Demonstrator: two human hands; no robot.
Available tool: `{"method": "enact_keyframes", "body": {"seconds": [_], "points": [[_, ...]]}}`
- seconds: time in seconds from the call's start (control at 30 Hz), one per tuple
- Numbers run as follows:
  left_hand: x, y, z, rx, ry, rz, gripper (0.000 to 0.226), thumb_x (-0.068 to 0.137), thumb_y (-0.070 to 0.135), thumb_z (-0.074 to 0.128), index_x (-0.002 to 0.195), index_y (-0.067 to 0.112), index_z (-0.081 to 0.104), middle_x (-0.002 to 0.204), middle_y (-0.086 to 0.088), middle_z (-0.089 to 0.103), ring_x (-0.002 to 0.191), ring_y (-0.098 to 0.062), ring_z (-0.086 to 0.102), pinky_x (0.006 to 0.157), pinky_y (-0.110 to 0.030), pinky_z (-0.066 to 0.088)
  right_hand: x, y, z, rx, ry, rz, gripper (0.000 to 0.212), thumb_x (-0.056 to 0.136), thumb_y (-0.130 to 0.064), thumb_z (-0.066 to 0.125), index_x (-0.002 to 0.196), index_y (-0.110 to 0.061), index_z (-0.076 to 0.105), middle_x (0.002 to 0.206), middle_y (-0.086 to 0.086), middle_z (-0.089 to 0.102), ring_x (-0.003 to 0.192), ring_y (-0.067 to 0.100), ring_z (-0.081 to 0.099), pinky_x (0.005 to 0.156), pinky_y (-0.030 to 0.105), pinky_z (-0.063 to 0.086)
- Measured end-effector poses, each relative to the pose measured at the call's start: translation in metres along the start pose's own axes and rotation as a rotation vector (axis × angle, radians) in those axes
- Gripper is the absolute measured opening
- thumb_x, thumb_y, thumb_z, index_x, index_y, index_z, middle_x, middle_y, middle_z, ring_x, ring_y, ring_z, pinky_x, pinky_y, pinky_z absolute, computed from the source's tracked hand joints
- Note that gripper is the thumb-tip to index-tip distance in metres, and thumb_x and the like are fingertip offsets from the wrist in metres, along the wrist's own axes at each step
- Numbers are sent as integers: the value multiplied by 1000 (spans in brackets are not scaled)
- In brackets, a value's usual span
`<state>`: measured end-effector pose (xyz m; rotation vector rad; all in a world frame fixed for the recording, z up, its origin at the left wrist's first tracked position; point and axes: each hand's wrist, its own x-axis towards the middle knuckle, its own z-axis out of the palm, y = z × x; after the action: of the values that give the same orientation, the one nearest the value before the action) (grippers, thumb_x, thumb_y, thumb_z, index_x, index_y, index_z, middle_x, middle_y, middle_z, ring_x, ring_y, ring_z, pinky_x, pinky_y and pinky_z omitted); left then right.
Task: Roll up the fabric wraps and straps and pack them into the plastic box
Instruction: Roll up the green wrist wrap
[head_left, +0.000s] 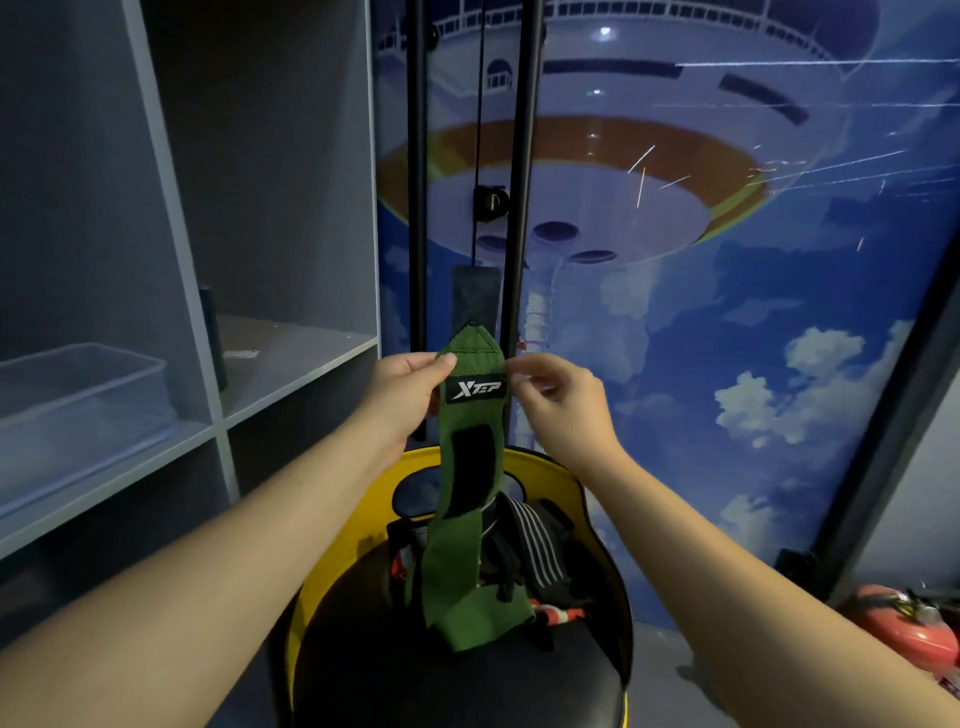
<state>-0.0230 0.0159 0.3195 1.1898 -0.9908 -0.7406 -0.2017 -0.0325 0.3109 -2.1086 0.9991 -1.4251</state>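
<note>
- Left hand (410, 387) and right hand (558, 397) pinch the top corners of a green wrist wrap (470, 467), hanging unrolled above the yellow-rimmed seat (332, 545).
- Other straps (524, 545) lie heaped there.
- The plastic box (78, 395) on the shelf (104, 478) looks empty; apparently nothing packed yet.

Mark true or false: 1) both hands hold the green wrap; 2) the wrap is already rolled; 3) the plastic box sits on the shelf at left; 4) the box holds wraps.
1) True: left hand and right hand pinch the green wrap near its top.
2) False: it hangs unrolled, lower end on the pile of straps on the seat.
3) True: the plastic box sits on the shelf.
4) False: nothing shows inside it.
</note>
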Motion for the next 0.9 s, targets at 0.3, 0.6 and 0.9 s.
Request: {"method": "enact_keyframes", "body": {"seconds": [0.3,0.6,0.9], "points": [[-10,21,-4,-44,-97,-11,12,100,18,61,103,13,72,91,-5,77,80,-20,73,77,-34,60,21,-16,-9,358,-159,227,17,92,-33,73,95,-16,77,74,-7,72,70,9,63,73,29,54],[-33,19,-13,153,-190,-5,18,104,24,56,112,16,69,95,-10,78,78,-26,77,61,-31,59,-5,-27,-19,421,-216,266,12,95,-23,70,92,-11,70,86,13,74,72,21,70,64,32,60],[-72,-24,-23,116,-186,-175,17,103,20,57,106,10,71,91,-11,75,66,-20,73,52,-28,56,-59,-15,-10,418,-297,394,13,95,-20,70,92,-7,71,75,5,72,58,16,68,52,29,57]]}}
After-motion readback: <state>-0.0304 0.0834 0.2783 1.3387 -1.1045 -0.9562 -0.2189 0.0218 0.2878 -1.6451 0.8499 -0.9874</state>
